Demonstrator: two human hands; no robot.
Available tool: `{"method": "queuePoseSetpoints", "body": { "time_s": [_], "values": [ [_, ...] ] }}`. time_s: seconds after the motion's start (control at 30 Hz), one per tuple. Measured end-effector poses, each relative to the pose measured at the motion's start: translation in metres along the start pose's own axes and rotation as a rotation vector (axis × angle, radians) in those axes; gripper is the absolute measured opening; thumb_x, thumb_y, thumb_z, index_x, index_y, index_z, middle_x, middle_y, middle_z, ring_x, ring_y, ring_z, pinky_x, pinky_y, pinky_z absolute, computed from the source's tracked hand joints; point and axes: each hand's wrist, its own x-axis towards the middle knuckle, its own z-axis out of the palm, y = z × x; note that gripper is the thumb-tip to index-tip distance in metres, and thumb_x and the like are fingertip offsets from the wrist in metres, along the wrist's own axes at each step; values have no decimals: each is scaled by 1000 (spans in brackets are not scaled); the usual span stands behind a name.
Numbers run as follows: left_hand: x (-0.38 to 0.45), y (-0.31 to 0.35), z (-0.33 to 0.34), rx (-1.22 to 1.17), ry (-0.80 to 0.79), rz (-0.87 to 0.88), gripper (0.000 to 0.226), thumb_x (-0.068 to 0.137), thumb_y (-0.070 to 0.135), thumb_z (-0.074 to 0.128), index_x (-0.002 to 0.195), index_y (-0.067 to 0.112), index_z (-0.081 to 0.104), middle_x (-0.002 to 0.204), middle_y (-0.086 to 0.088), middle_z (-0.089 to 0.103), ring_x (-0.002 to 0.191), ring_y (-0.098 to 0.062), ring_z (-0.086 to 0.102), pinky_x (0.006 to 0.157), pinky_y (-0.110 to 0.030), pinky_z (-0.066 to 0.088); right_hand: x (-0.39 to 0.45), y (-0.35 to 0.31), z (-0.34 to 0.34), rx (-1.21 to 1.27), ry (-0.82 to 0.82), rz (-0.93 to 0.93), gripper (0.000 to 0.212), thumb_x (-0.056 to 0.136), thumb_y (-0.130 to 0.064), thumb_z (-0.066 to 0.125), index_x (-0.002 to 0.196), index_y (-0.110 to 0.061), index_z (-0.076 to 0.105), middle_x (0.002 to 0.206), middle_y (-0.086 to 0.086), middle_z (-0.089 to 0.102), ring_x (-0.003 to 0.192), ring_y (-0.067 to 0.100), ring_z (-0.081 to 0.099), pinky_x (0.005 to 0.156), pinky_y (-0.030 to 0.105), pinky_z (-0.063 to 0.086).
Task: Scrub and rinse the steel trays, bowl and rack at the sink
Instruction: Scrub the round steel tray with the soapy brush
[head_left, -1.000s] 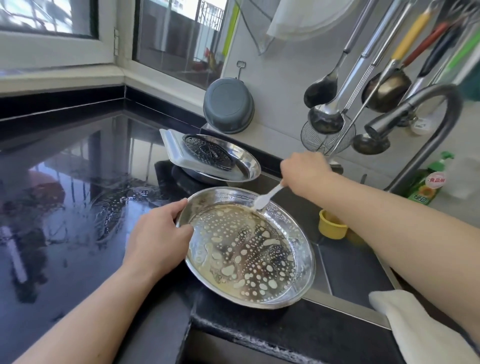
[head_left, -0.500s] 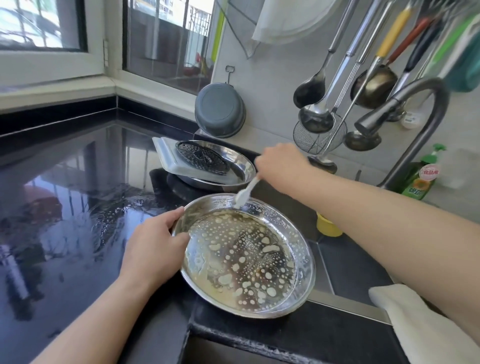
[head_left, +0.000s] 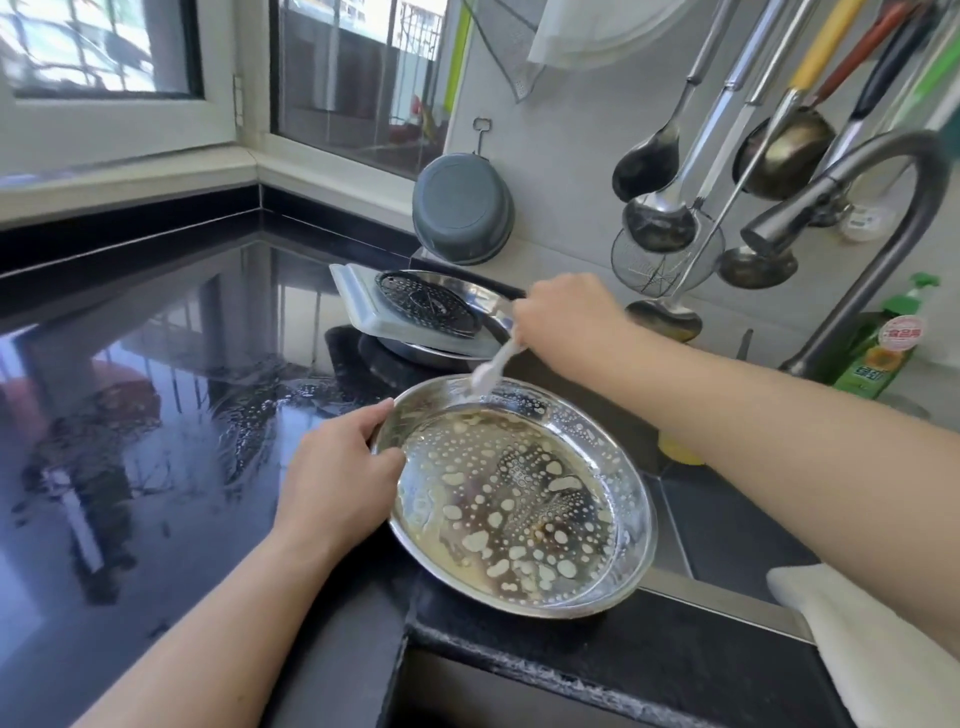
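There is a single view, from a wide-angle camera worn on the person's head, looking forward and down at a black countertop (head_left: 156, 415) and the edge of a sink (head_left: 737, 519). It sits close: both forearms enter from the bottom and right edges, and the round steel tray (head_left: 628, 499) fills the middle of the frame. The lens bends straight lines near the borders, so the window frame (head_left: 228, 83) and the faucet (head_left: 852, 228) lean. The camera seems turned slightly to the left, toward the corner under the window.
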Motion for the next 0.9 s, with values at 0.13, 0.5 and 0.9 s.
{"method": "queuePoseSetpoints", "body": {
  "time_s": [0.13, 0.5, 0.9],
  "values": [
    [1, -1, 1, -16, 1, 6, 47, 82, 11, 59, 113, 43, 74, 98, 18, 77, 92, -10, 66, 82, -33, 55, -18, 23, 11, -20, -312, 125, 16, 99, -30, 63, 110, -19, 68, 99, 5, 65, 99, 30, 67, 67, 36, 40],
    [-2, 4, -3, -1, -40, 9, 66, 80, 13, 59, 106, 73, 52, 85, 31, 72, 90, -3, 66, 80, -32, 55, 16, -52, -46, 45, 108, -182, 21, 98, -11, 55, 115, -17, 66, 118, 6, 65, 110, 30, 62, 70, 36, 37],
    [7, -3, 1, -116, 79, -106, 28, 96, 26, 54, 118, 34, 70, 109, 22, 69, 111, -12, 62, 92, -33, 45, 11, 10, -13, 335, -553, 310, 38, 89, -44, 72, 107, -13, 63, 96, 7, 57, 90, 34, 59, 85, 41, 54]
  ]
}}
